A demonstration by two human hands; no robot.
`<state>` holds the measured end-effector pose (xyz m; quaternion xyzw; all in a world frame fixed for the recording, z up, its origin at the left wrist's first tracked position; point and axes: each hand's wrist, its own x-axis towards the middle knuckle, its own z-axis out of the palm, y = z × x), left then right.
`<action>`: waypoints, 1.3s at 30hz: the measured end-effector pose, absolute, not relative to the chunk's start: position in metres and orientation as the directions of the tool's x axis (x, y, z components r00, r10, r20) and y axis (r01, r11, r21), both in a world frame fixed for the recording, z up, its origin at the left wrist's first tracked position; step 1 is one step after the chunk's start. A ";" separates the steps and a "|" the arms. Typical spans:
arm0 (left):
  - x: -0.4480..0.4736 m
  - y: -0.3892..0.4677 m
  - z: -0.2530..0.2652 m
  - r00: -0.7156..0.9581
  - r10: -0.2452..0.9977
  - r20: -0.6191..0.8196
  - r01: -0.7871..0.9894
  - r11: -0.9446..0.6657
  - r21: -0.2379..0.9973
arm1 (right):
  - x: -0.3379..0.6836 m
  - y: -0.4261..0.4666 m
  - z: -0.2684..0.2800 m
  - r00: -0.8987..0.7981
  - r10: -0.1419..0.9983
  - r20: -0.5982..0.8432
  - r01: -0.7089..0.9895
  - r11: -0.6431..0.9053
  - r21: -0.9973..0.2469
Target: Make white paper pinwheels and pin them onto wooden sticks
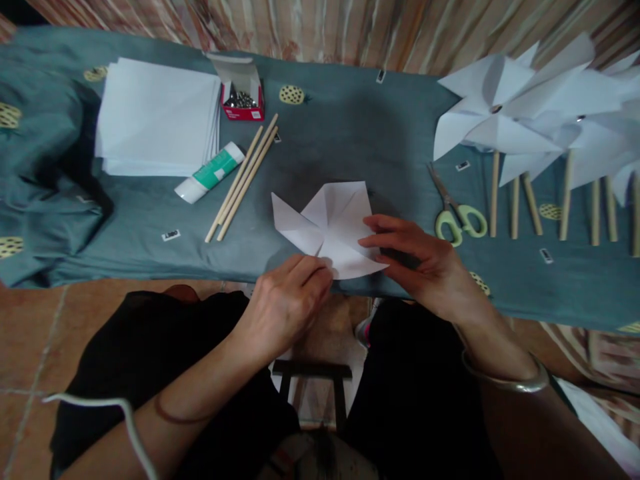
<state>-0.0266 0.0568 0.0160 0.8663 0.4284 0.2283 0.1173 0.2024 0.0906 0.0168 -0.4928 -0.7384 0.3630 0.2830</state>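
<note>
A white paper pinwheel [345,233], partly folded, lies near the table's front edge. Its left blade points outward, and other flaps are bent toward the middle. My left hand [293,297] is closed in a pinch on the paper's lower left edge, close to the centre. On the right side, my right hand [420,260] has its fingers stretched out and apart, with fingertips touching the paper's right edge and the thumb by the lower right corner. The undersides of the paper and part of the left fingertips are hidden.
At the left lie a stack of white paper [157,117], a glue tube [210,172] and several wooden sticks [245,180]. Behind them stands a red box of metal fasteners [243,107]. Green-handled scissors [457,217] lie right, beside several finished pinwheels [500,110] on sticks.
</note>
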 end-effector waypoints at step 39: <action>-0.028 0.055 0.014 0.567 0.778 0.270 0.630 -0.621 0.466 | 0.160 0.098 0.008 -0.258 0.938 0.229 0.709 0.345 -0.615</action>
